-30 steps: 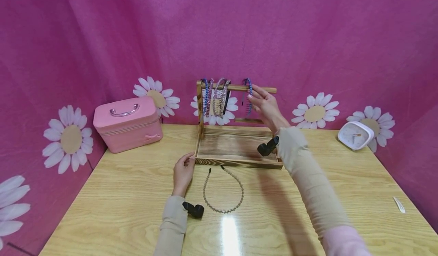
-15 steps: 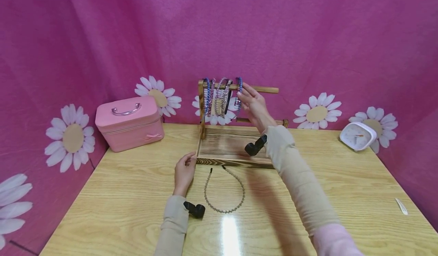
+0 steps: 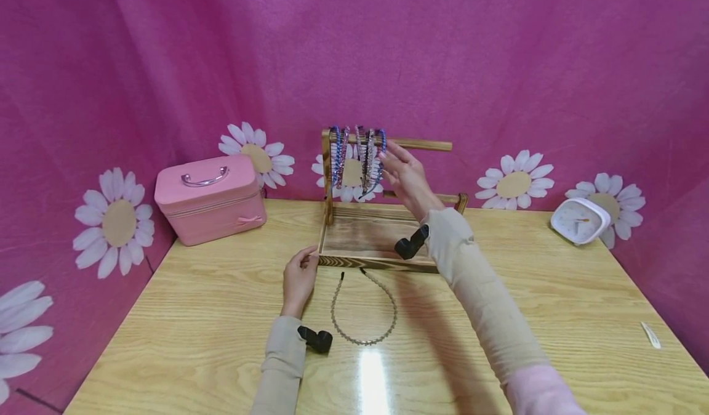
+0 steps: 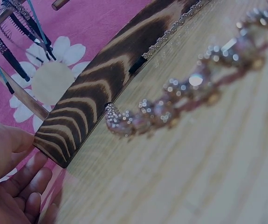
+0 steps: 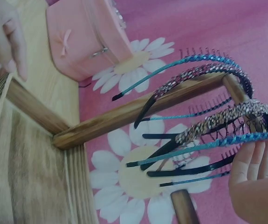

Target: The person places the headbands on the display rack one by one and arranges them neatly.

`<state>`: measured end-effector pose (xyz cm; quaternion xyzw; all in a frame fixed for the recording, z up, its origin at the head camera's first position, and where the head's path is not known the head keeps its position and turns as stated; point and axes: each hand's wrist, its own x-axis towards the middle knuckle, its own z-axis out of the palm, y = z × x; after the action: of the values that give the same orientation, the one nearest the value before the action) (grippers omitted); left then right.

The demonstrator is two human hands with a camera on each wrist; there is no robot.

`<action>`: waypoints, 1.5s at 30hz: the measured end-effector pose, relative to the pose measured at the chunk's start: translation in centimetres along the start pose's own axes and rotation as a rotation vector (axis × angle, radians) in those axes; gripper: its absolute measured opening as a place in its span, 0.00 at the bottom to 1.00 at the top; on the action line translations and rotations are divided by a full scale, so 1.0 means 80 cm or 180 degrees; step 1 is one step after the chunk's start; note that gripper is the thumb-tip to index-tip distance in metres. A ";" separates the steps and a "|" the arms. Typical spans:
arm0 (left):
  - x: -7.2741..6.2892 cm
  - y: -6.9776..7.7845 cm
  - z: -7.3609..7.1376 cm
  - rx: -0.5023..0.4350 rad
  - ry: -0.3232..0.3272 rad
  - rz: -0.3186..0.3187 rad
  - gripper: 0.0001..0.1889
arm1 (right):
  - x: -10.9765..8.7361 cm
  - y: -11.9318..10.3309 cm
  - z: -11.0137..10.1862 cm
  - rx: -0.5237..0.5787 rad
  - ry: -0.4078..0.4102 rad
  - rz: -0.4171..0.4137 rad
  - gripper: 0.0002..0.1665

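A wooden stand [image 3: 388, 266] has an upper rod with several sparkly headbands [image 3: 344, 156] hung near its left post. My right hand [image 3: 408, 178] is at the rod, its fairly straight fingers touching a blue headband [image 5: 199, 145] at the right end of that group. In the right wrist view, the fingertips lie just beside this band. My left hand [image 3: 299, 282] grips the front left corner of the stand's tray; the left wrist view shows thumb and fingers [image 4: 33, 179] at that corner. A beaded headband [image 3: 364, 342] lies on the table before the stand.
A pink case [image 3: 210, 199] with a metal handle stands at the back left. At the right are a white clock [image 3: 580, 221] and, nearer, a white hair clip [image 3: 650, 335]. A pink curtain [image 3: 443, 52] with daisies hangs behind the table [image 3: 194, 341].
My right hand has moved left along the upper rod, and the blue headband has slid with it up against the others. My left hand has stayed at the tray corner.
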<state>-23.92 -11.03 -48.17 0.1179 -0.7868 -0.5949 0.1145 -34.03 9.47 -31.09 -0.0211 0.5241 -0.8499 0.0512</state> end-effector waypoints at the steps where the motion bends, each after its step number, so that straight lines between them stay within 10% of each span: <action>1: 0.000 0.000 0.000 0.0010 0.0002 0.0001 0.15 | -0.002 0.001 -0.002 -0.0025 -0.0018 0.0001 0.32; 13: 0.000 -0.001 -0.001 0.0030 0.0014 0.0033 0.14 | -0.032 0.029 -0.031 -0.0205 -0.0081 0.0165 0.33; 28: -0.001 -0.001 0.000 0.0038 0.0011 0.0112 0.15 | -0.103 0.103 -0.089 -0.0735 -0.0748 0.0443 0.26; 37: 0.001 -0.002 -0.001 0.0021 0.0027 0.0074 0.15 | -0.144 0.134 -0.119 -0.1744 -0.1061 0.0553 0.29; 45: -0.001 0.000 -0.001 0.0042 0.0018 0.0084 0.15 | -0.184 0.137 -0.124 -0.3442 -0.1834 -0.0126 0.15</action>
<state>-23.82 -11.05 -48.15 0.1099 -0.7919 -0.5878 0.1238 -19.61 15.03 -45.09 -0.2828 0.8457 -0.4244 0.1571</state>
